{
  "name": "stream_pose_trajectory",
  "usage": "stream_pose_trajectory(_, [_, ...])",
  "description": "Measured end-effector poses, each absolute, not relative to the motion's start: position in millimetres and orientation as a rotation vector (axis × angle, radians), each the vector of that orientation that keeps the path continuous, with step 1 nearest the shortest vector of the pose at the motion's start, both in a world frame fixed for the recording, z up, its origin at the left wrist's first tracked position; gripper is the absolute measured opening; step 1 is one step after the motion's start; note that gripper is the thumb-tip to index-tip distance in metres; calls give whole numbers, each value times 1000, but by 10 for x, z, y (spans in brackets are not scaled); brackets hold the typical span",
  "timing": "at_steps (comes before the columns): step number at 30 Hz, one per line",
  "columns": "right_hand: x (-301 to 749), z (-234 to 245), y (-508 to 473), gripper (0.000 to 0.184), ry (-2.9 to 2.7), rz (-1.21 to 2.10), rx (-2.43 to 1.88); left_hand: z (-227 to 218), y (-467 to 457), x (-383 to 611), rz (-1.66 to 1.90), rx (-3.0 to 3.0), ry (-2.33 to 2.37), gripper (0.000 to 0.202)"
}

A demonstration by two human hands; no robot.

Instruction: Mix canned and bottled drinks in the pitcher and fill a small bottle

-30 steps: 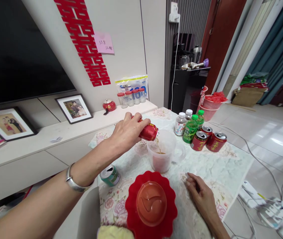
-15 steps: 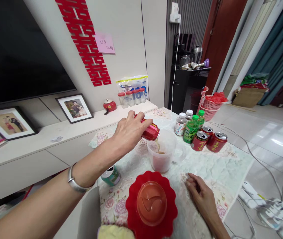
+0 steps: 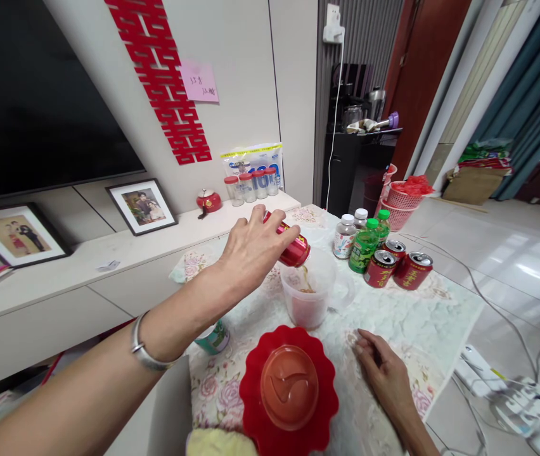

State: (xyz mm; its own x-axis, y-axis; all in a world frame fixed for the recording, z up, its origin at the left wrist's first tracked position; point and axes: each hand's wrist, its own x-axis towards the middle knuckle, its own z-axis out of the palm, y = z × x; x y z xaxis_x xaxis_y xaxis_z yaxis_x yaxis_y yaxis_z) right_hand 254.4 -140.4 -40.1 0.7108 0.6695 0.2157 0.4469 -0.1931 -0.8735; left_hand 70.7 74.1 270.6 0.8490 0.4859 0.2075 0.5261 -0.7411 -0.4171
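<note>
Red can [image 3: 297, 251] tipped in the gripping left hand [image 3: 251, 250], a thin brown stream falls into the clear plastic jug [image 3: 308, 299] mid-table — pouring looks well under way. The right hand [image 3: 381, 370] lies flat, empty, on the floral cloth [image 3: 417, 323]; finishing calls for a steeper tilt above the rim.

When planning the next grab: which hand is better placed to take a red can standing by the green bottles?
Right, probably. The right hand lies free, on the standing cans' side; the left hand tips a red can over the jug.
</note>
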Motion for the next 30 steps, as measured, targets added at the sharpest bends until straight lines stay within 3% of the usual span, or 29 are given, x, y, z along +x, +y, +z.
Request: stream_pose_trajectory(30, [2550, -428, -1422, 47, -867, 267, -1855, 2489, 683, 771, -184, -2501, -556, 33])
